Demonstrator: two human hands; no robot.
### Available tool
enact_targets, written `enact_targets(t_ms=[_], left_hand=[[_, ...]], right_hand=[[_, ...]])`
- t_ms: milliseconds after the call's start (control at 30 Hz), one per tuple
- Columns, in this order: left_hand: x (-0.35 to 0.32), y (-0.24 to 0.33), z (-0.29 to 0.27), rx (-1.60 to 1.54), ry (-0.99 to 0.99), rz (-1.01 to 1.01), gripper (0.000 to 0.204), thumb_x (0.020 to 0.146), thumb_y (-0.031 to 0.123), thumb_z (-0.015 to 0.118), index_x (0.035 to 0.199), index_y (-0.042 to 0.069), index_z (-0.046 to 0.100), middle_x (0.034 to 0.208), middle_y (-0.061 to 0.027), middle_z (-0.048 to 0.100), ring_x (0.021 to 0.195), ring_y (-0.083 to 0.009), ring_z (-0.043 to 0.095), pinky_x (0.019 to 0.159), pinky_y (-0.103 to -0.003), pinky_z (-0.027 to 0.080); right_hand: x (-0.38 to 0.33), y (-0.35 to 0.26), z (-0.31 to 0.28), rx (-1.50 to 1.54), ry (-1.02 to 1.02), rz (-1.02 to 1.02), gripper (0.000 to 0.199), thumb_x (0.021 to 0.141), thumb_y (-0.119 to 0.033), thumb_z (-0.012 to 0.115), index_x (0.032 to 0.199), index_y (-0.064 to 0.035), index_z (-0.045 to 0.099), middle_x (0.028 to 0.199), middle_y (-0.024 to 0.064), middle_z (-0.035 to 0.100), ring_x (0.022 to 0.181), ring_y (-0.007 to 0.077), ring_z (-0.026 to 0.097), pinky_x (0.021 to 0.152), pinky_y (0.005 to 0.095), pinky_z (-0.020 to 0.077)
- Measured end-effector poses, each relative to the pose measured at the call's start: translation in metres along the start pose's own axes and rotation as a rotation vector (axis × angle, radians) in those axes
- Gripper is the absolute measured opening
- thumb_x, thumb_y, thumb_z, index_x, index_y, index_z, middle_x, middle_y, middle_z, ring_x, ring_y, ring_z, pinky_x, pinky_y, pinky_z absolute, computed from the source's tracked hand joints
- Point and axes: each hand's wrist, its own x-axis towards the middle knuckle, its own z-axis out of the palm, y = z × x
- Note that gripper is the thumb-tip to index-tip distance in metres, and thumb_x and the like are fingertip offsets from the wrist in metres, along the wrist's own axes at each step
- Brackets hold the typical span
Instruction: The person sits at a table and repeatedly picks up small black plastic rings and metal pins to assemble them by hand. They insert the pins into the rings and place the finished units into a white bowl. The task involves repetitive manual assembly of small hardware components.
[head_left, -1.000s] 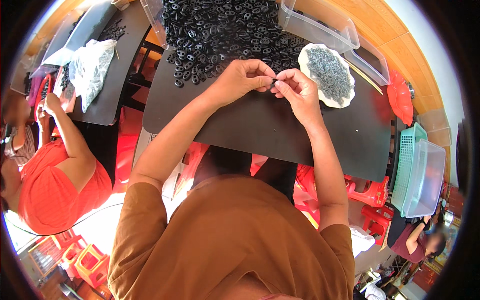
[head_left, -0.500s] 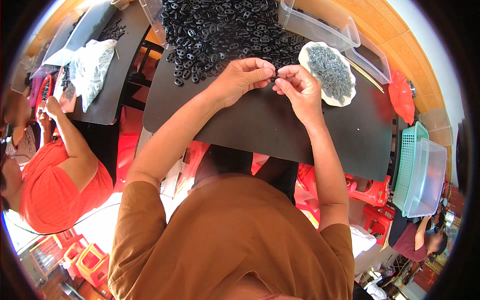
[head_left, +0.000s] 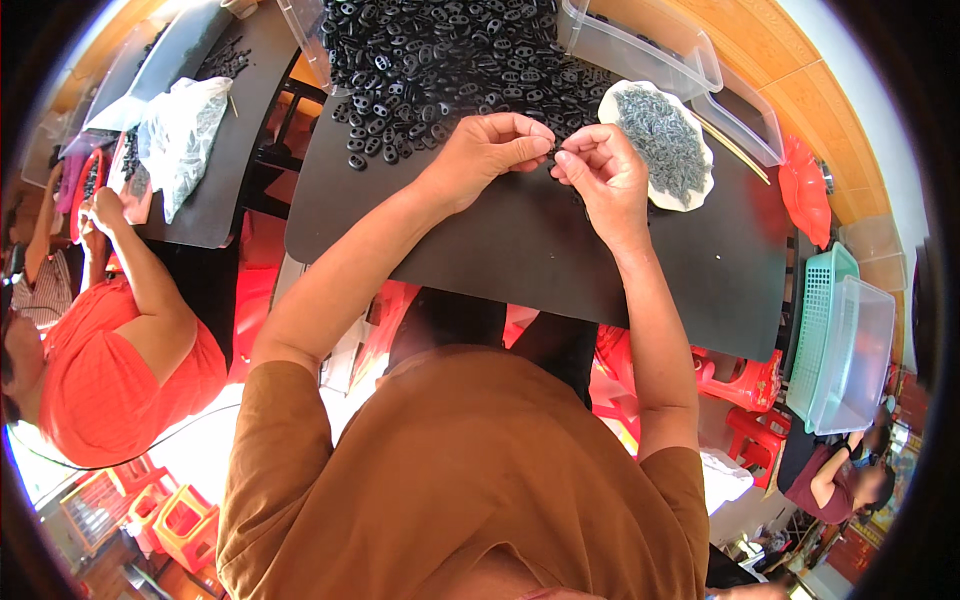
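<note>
Above the dark table (head_left: pixel 480 255), my left hand (head_left: pixel 490 160) and my right hand (head_left: pixel 608 182) meet with their fingertips pinched. Between them is a small black piece (head_left: pixel 554 155), mostly covered by the fingers, so its exact shape is hard to make out. Just beyond my hands spreads a big heap of black oval plastic pieces with two holes each (head_left: pixel 440 65). Close to my right hand sits a white scalloped dish (head_left: pixel 692 198) full of small, thin, greyish translucent parts (head_left: pixel 660 140).
Clear plastic bins (head_left: pixel 640 45) stand behind the heap. Thin sticks (head_left: pixel 735 152) lie right of the dish, near a red scalloped dish (head_left: pixel 803 190). A green basket (head_left: pixel 822 330) is at the right. A person in red (head_left: pixel 130 365) works at the left table beside a plastic bag (head_left: pixel 190 135).
My hands remain pinched together at nearly the same spot, with a slight turn of the fingers. At the far right, another person's arm has shifted.
</note>
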Motion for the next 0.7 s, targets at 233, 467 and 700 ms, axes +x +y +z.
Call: enact_targets(t_ms=[233, 467, 700], left_hand=[[0.0001, -0.0018, 0.0018, -0.003, 0.005, 0.03, 0.013, 0.093, 0.015, 0.068, 0.102, 0.007, 0.07, 0.103, 0.0005, 0.067, 0.091, -0.0085, 0.062, 0.085, -0.024, 0.052], [0.0003, -0.0023, 0.0023, 0.02, 0.004, 0.03, 0.014, 0.093, 0.016, 0.068, 0.103, 0.006, 0.07, 0.102, 0.0006, 0.067, 0.092, -0.0082, 0.062, 0.085, -0.024, 0.053], [0.0, -0.0038, 0.0022, 0.14, -0.01, 0.098, 0.017, 0.093, 0.018, 0.068, 0.103, 0.004, 0.069, 0.098, -0.0002, 0.067, 0.087, -0.0081, 0.062, 0.082, -0.024, 0.053]], right_hand=[[0.0001, 0.0011, 0.0004, -0.019, -0.014, -0.024, 0.014, 0.088, 0.004, 0.067, 0.096, -0.0002, 0.055, 0.086, 0.0039, 0.063, 0.075, 0.0091, 0.064, 0.068, 0.0236, 0.0561], [-0.001, 0.0009, 0.0011, -0.008, 0.003, -0.024, 0.014, 0.088, 0.004, 0.066, 0.095, 0.0002, 0.055, 0.087, 0.0042, 0.063, 0.075, 0.009, 0.064, 0.068, 0.0235, 0.056], [-0.0019, 0.0054, 0.0007, -0.003, 0.009, -0.051, 0.013, 0.088, 0.005, 0.066, 0.094, 0.0, 0.055, 0.087, 0.0042, 0.063, 0.075, 0.0096, 0.065, 0.068, 0.023, 0.0552]])
